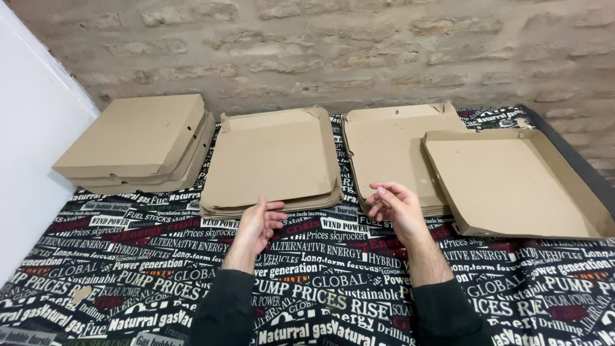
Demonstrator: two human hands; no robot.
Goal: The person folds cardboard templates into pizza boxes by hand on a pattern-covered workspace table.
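My left hand (258, 222) hovers over the printed cloth, fingers loosely apart, its fingertips just short of the front edge of a stack of flat brown cardboard box blanks (272, 160). My right hand (398, 206) is open too, fingers curled slightly, at the front edge of a second stack of unfolded box blanks (384, 147). Neither hand holds anything. An open cardboard box tray with raised sides (512, 182) lies to the right, overlapping that second stack.
A pile of closed, folded cardboard boxes (138, 142) sits at the back left. A black cloth printed with white and red lettering (128, 282) covers the surface. A brick wall (352, 51) runs behind; a white wall (29, 147) stands on the left.
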